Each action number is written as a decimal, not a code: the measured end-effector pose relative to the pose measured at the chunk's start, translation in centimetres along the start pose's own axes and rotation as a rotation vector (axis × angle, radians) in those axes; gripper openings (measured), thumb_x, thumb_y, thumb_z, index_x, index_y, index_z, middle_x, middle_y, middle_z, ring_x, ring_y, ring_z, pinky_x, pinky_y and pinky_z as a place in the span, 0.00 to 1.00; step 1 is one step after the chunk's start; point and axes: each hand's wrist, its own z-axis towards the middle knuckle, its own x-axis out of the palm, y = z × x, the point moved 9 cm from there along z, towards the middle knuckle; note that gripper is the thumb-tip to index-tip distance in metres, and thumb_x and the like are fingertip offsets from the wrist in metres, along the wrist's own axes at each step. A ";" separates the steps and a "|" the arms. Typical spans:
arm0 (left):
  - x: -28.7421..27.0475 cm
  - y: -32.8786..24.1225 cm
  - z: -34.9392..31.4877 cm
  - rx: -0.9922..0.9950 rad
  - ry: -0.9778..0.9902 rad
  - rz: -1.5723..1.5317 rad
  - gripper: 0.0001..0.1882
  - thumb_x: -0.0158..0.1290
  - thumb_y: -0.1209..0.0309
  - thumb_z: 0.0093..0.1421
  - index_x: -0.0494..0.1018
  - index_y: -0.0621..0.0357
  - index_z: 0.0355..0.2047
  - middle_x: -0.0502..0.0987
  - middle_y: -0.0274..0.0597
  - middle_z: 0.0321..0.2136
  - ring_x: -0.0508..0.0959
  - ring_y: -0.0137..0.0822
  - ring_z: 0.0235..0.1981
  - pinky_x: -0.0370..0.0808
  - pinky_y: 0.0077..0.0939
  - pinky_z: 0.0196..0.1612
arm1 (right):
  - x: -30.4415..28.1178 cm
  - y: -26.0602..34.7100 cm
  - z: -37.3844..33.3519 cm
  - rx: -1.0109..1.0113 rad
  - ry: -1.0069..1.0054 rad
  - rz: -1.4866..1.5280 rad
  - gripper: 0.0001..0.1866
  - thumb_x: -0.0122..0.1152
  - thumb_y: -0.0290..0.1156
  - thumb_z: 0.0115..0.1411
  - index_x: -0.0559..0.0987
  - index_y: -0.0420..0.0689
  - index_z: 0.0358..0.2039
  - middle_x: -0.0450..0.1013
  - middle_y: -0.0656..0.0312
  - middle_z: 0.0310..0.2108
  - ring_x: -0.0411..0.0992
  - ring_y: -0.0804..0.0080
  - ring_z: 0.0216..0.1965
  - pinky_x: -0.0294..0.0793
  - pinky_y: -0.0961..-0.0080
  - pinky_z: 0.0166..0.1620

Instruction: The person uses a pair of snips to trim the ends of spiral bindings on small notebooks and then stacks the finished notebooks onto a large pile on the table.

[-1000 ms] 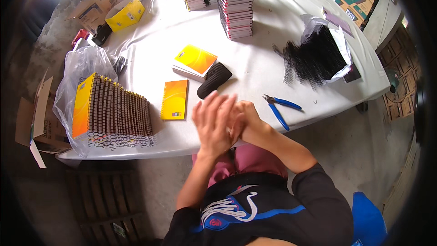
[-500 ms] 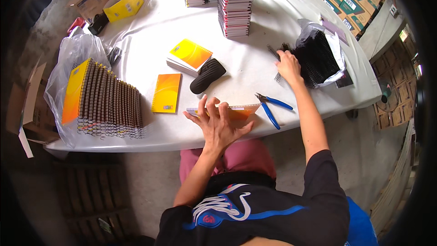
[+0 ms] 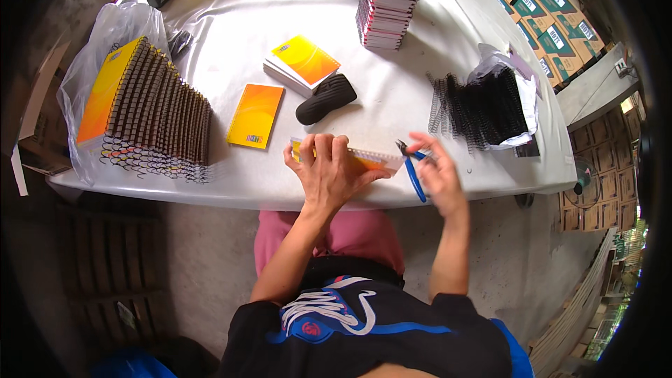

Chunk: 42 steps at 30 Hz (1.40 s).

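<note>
My left hand (image 3: 325,171) grips a yellow-orange notebook (image 3: 374,161) stood on its long edge near the table's front, its punched edge upward. Beside the notebook's right end is my right hand (image 3: 439,171), slightly blurred, thumb and forefinger drawn together. Whatever they hold, if anything, cannot be made out. Partly behind that hand lie blue-handled cutting pliers (image 3: 414,176). Farther right, a pile of black spiral coils (image 3: 483,108) rests on white plastic wrapping. Left of my hands lies a single yellow-orange notebook (image 3: 255,115); behind them sits a small notebook stack (image 3: 304,61).
A black ribbed object (image 3: 327,99) touches the small stack. At left, a big pile of coil-bound notebooks (image 3: 150,112) leans in clear plastic. Tall notebook stacks (image 3: 393,3) stand at the back of the white-covered table (image 3: 231,35). Cartons (image 3: 553,24) are piled beyond it.
My right hand has left the coil pile and come back toward me, beside the notebook and over the pliers. My left hand keeps its grip on the notebook. The whole view has shifted slightly.
</note>
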 end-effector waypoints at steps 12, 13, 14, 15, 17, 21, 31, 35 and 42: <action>-2.0 -0.2 0.3 0.017 -0.040 -0.045 0.40 0.59 0.33 0.31 0.65 0.55 0.30 0.60 0.45 0.44 0.53 0.50 0.56 0.40 0.70 0.53 | 3.9 -1.4 -0.4 0.071 0.325 0.194 0.34 0.46 0.23 0.51 0.57 0.41 0.61 0.66 0.60 0.52 0.57 0.86 0.20 0.59 0.89 0.23; -1.7 -0.4 0.4 0.023 -0.015 -0.058 0.40 0.59 0.33 0.31 0.65 0.55 0.30 0.60 0.45 0.43 0.54 0.50 0.56 0.41 0.69 0.53 | 4.1 -1.6 -0.7 0.118 0.354 0.250 0.34 0.46 0.25 0.52 0.57 0.40 0.62 0.67 0.60 0.51 0.58 0.86 0.20 0.60 0.89 0.23; -1.4 -0.6 0.4 0.030 0.009 -0.071 0.39 0.59 0.34 0.31 0.64 0.55 0.30 0.61 0.45 0.43 0.55 0.49 0.55 0.41 0.69 0.53 | 4.4 -1.9 -1.1 0.167 0.382 0.306 0.34 0.46 0.26 0.52 0.56 0.40 0.62 0.67 0.60 0.51 0.59 0.86 0.20 0.60 0.89 0.22; -1.0 -0.6 0.2 0.023 0.006 -0.080 0.39 0.59 0.34 0.31 0.64 0.55 0.29 0.61 0.44 0.42 0.57 0.48 0.54 0.43 0.69 0.53 | 4.7 -2.0 -1.6 0.216 0.409 0.362 0.34 0.46 0.28 0.53 0.55 0.39 0.62 0.67 0.60 0.50 0.60 0.85 0.20 0.60 0.89 0.22; -0.4 -0.7 0.1 0.032 0.007 -0.091 0.39 0.60 0.34 0.31 0.64 0.55 0.28 0.63 0.44 0.40 0.59 0.47 0.52 0.45 0.67 0.52 | 6.0 -1.4 -2.2 0.217 0.483 0.250 0.33 0.45 0.32 0.56 0.52 0.41 0.63 0.65 0.58 0.53 0.62 0.84 0.20 0.61 0.89 0.23; -0.1 -0.2 -0.1 0.053 -0.016 -0.018 0.34 0.60 0.40 0.33 0.64 0.54 0.29 0.63 0.42 0.36 0.61 0.44 0.47 0.50 0.63 0.49 | 6.2 -0.5 -1.9 0.144 0.457 0.322 0.31 0.43 0.32 0.61 0.50 0.45 0.64 0.60 0.60 0.57 0.60 0.85 0.22 0.61 0.89 0.26; -1.7 0.4 0.9 0.098 -0.045 0.037 0.29 0.61 0.43 0.34 0.65 0.51 0.25 0.64 0.38 0.32 0.62 0.42 0.40 0.55 0.48 0.45 | 2.3 -0.4 0.3 -0.032 0.037 0.079 0.13 0.62 0.27 0.54 0.79 0.42 0.42 0.76 0.65 0.31 0.66 0.81 0.30 0.66 0.86 0.34; -1.6 0.6 0.8 0.074 -0.045 0.048 0.28 0.61 0.43 0.35 0.65 0.50 0.24 0.64 0.37 0.32 0.62 0.42 0.39 0.55 0.47 0.45 | 2.3 1.4 1.0 -0.166 -0.084 -0.231 0.12 0.66 0.23 0.47 0.82 0.46 0.35 0.77 0.62 0.31 0.69 0.78 0.30 0.70 0.82 0.35; -1.3 0.9 0.5 0.069 -0.029 0.003 0.25 0.60 0.46 0.33 0.68 0.49 0.26 0.64 0.35 0.32 0.64 0.40 0.41 0.54 0.55 0.44 | 4.4 1.4 1.8 -0.174 0.057 -0.155 0.12 0.68 0.23 0.43 0.83 0.47 0.32 0.78 0.63 0.30 0.70 0.76 0.33 0.71 0.79 0.39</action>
